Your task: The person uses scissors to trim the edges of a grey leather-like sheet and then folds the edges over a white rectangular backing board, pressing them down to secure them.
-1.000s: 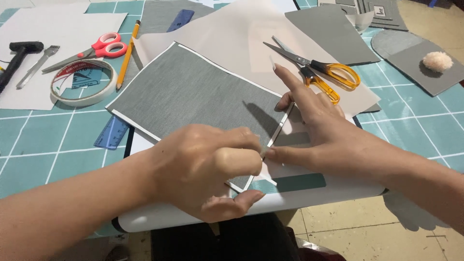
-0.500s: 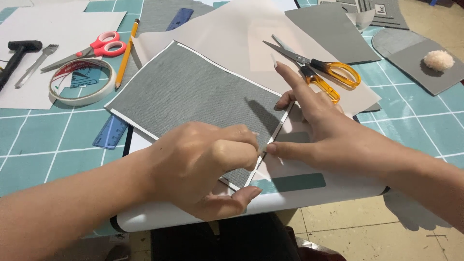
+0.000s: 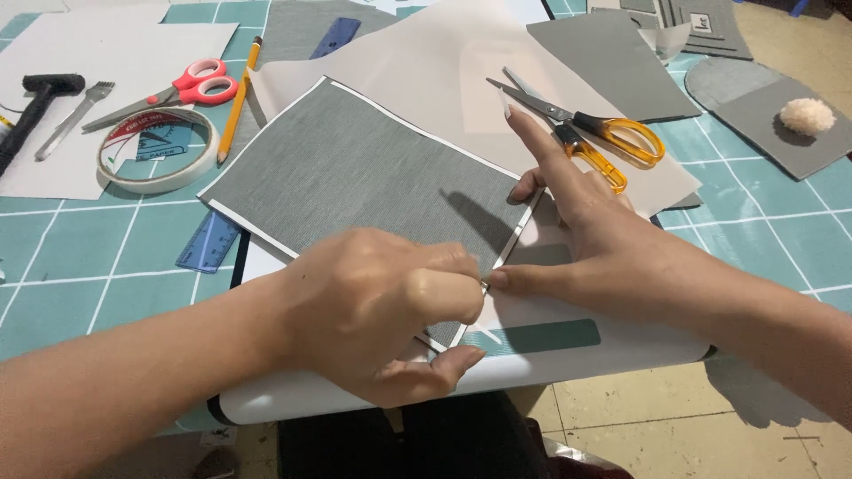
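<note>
Two hands meet at the right edge of a grey sheet (image 3: 355, 177) below yellow scissors (image 3: 586, 133): left hand (image 3: 373, 310) clamped on its edge strip, right hand (image 3: 603, 239) pressing flat, fingers spread.

The left hand (image 3: 373, 310) hides the near corner of the grey sheet (image 3: 355, 177). Whatever its fingers pinch cannot be made out. The hammer (image 3: 35, 102) is cut off by the left edge.

Single head view, looking steeply down, close over table (image 3: 53, 257).
</note>
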